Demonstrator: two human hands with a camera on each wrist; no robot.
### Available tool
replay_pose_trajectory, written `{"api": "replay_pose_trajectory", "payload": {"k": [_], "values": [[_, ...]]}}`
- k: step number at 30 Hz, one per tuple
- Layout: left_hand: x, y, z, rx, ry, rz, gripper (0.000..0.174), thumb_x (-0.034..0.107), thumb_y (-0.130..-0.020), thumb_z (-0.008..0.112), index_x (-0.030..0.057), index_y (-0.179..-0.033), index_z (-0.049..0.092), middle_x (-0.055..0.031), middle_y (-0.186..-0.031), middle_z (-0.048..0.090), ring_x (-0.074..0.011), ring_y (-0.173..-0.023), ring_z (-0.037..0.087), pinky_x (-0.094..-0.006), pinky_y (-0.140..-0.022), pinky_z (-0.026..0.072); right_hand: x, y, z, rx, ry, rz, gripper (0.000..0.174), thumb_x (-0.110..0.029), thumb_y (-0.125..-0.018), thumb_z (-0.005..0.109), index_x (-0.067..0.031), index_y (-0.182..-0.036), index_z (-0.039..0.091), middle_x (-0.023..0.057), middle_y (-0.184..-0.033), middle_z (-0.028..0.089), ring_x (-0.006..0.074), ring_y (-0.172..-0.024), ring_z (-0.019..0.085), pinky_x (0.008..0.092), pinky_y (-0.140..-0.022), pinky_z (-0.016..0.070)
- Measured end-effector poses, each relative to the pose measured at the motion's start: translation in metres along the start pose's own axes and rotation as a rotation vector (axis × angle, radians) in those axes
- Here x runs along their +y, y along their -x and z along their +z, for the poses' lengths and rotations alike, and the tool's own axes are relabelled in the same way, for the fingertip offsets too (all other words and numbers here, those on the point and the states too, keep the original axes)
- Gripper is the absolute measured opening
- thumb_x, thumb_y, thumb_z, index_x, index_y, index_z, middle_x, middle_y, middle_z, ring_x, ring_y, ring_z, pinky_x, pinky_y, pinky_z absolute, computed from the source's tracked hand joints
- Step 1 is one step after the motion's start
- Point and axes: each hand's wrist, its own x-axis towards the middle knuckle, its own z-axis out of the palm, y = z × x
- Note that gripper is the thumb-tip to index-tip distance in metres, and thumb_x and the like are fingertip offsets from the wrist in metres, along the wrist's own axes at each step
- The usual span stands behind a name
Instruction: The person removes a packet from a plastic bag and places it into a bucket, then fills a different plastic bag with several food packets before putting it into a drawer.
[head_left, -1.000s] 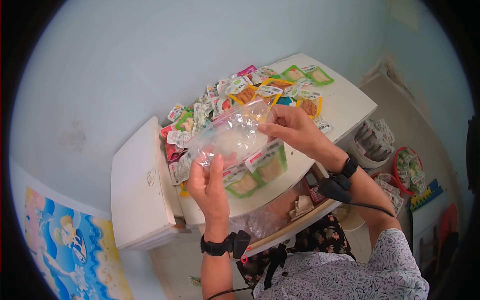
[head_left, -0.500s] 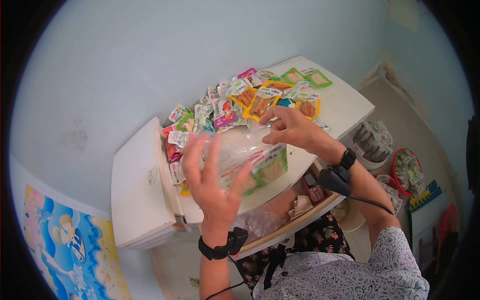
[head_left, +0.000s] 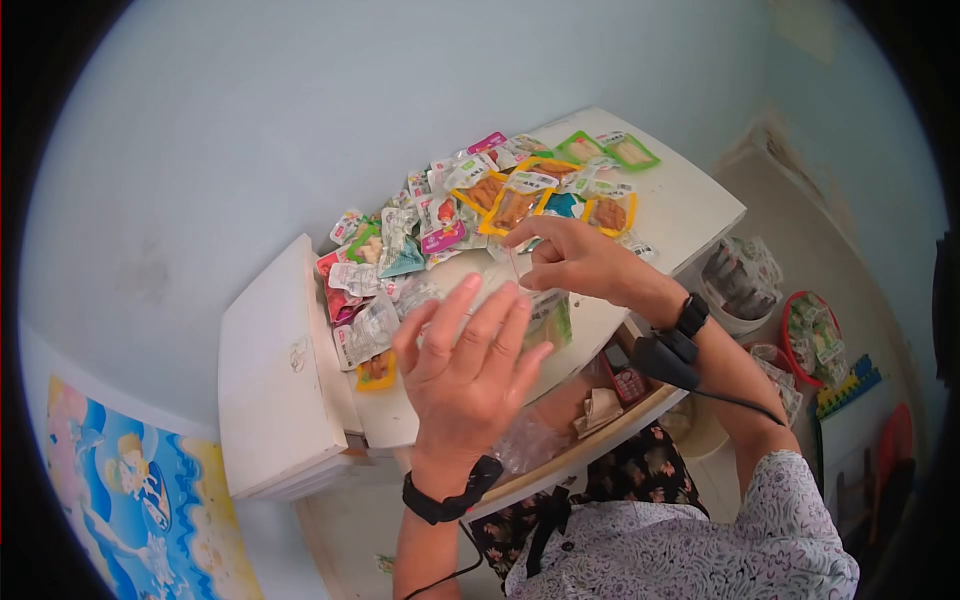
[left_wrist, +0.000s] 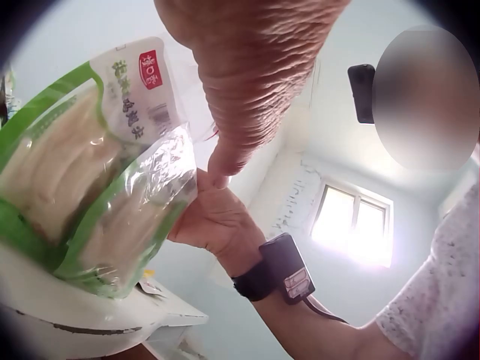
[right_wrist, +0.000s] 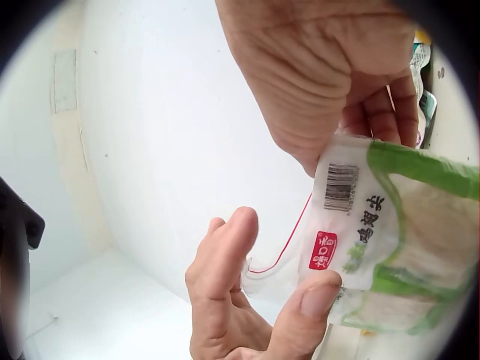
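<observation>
In the head view the right hand [head_left: 590, 265] pinches the edge of a clear zip bag between thumb and index finger. The left hand [head_left: 465, 370] stands over the bag with its fingers extended and spread, back upwards, hiding much of it. Beyond it shows part of a green-edged food packet [head_left: 552, 322]. Two green-edged packets with pale contents [left_wrist: 56, 161] appear large in the left wrist view. From the right wrist, the left thumb overlaps the white label end of a packet [right_wrist: 341, 217], and the bag's red seal line curves beside it; whether that thumb touches cannot be told.
A heap of food packets [head_left: 515, 205] covers the back of the white desk [head_left: 700, 205]. An open drawer [head_left: 570, 440] at the front holds clear plastic and a red item. Tubs and baskets with packets [head_left: 815, 335] stand on the floor at right.
The left hand has let go of the bag's left edge, spread its fingers and moved right, over the bag. The right hand has kept its pinch and shifted slightly left.
</observation>
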Motion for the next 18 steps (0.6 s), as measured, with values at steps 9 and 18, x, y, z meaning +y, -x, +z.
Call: {"api": "replay_pose_trajectory", "payload": {"k": [9,18], "values": [[-0.035,0.015,-0.003,0.189,0.167,-0.338,0.061,0.017,-0.085,0.081,-0.0001,-0.139,0.057,-0.0168,-0.132,0.063,-0.0318,-0.128,0.057,-0.0456,-0.108,0.0445,0.006,0.001,-0.001,0.011,-0.048,0.022,0.047,-0.01,-0.086,0.067,0.0024,-0.131,0.059,-0.0035,-0.07,0.052,0.0052,-0.065,0.046,0.025,-0.057,0.0325],[-0.009,-0.006,0.0,0.007,0.371,0.004,0.046,0.012,-0.08,0.084,0.0032,-0.123,0.069,-0.0143,-0.11,0.072,-0.0327,-0.102,0.068,-0.0402,-0.089,0.0536,0.005,-0.005,0.005,-0.025,-0.059,0.016,0.047,-0.009,-0.086,0.067,0.005,-0.131,0.059,-0.004,-0.071,0.052,0.0043,-0.066,0.046,0.0248,-0.058,0.0328]]}}
